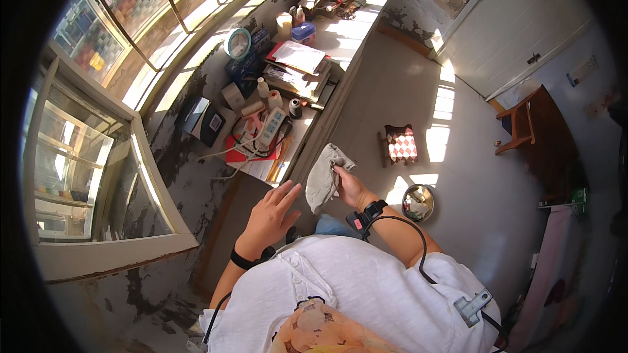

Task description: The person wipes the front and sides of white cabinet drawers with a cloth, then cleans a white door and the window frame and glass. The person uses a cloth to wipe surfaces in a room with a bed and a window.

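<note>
My right hand [349, 186] grips a folded pale grey cloth [324, 179], which hangs in front of my body beside the table's near corner. My left hand [272, 213] is empty, its fingers apart, just left of the cloth and not touching it. Nearest to it on the table end lie a white power strip [271, 126] with green sockets, a red folder [235, 151] and papers. Behind the strip are a pink-handled lint roller [252, 112], a dark thread spool [295, 108] and small white bottles [263, 87].
Stacked papers [299, 58], a blue-lidded box [303, 32] and a round mirror [238, 43] line the long table. An open window sash [113, 250] juts in at left. On the floor stand a small stool [401, 144] and a metal bin [426, 196]; a wooden chair [544, 122] is at right.
</note>
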Available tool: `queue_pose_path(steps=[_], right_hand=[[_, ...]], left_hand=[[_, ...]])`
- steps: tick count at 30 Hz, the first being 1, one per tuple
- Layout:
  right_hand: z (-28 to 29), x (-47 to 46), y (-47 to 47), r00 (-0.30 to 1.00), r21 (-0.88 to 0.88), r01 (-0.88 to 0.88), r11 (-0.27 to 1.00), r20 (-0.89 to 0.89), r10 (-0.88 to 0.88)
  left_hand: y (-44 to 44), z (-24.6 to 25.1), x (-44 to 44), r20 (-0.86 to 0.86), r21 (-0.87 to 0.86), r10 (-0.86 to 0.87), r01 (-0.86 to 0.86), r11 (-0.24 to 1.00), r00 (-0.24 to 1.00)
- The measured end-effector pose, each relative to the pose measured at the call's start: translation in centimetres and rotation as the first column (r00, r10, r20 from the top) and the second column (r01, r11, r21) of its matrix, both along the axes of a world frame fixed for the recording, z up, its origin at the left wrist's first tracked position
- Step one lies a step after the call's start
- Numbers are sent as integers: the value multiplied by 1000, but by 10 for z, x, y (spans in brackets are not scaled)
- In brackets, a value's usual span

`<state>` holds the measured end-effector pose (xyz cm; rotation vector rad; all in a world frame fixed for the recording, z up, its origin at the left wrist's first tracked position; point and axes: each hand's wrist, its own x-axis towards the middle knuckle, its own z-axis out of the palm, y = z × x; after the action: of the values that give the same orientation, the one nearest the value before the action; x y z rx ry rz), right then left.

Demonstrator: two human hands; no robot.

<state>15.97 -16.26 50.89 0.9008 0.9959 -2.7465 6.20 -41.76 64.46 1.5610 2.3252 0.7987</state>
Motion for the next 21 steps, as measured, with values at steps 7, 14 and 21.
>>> queue_pose_path(steps=[7, 14, 21], right_hand=[[-12, -17, -21, 986, 13, -161, 987, -47, 161], [27, -22, 51, 945, 40, -247, 968, -209, 250], [49, 16, 222, 962, 206, -156, 966, -189, 196]], left_hand=[[19, -38, 19, 192, -10, 2, 0, 1000, 981], [132, -57, 9, 111, 122, 61, -75, 990, 992], [323, -55, 20, 111, 146, 85, -101, 984, 990]])
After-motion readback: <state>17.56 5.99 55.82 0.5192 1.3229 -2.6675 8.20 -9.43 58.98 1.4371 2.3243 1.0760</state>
